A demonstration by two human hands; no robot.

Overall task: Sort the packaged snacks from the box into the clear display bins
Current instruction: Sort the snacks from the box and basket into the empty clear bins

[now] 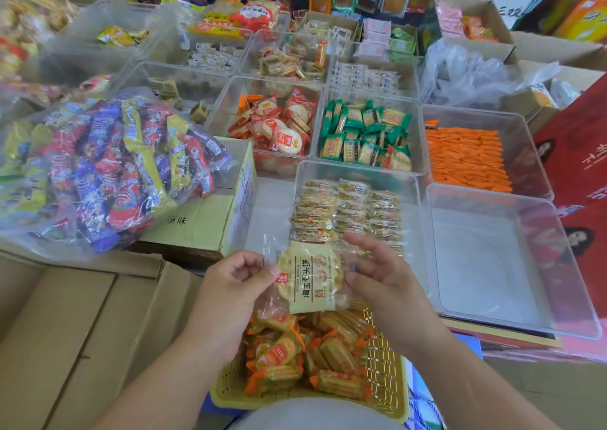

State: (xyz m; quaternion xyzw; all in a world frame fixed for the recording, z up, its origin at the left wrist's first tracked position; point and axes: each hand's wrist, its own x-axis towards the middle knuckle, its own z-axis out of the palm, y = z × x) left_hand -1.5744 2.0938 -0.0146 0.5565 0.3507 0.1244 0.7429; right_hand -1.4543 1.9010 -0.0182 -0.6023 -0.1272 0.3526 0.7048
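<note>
The left hand (236,285) is pinching the left edge of a round pale cracker packet in clear film with a cream label (310,277) between thumb and curled fingers. The right hand (381,275) is holding the opposite edge more lightly, its thumb on the film and its fingers curving over behind. The grip is therefore closed on the packet from both sides, and only on the thin wrapper margins, not the biscuit itself.

The packet is hanging in the air between the hands. Directly beneath the grip a yellow perforated plastic basket (391,374) is holding orange-wrapped crackers. Just beyond the grip a clear plastic display bin (302,180) is carrying neat rows of what look like matching pale packets. That is probably the destination. Off to the right of the grip a second clear bin (492,265) is standing with nothing visible in it.

The main risks, as I judge them:
- The slick film may slip out of such a shallow pinch, letting the packet fall into the basket below and mix with the orange stock.
- If the packet is dropped rather than placed, it may knock the tidy rows askew.
- The near wall of the bin is rising between grip and rows, so a low pass may snag the wrapper.
- Squeezing harder to compensate may crack the biscuit.
</note>
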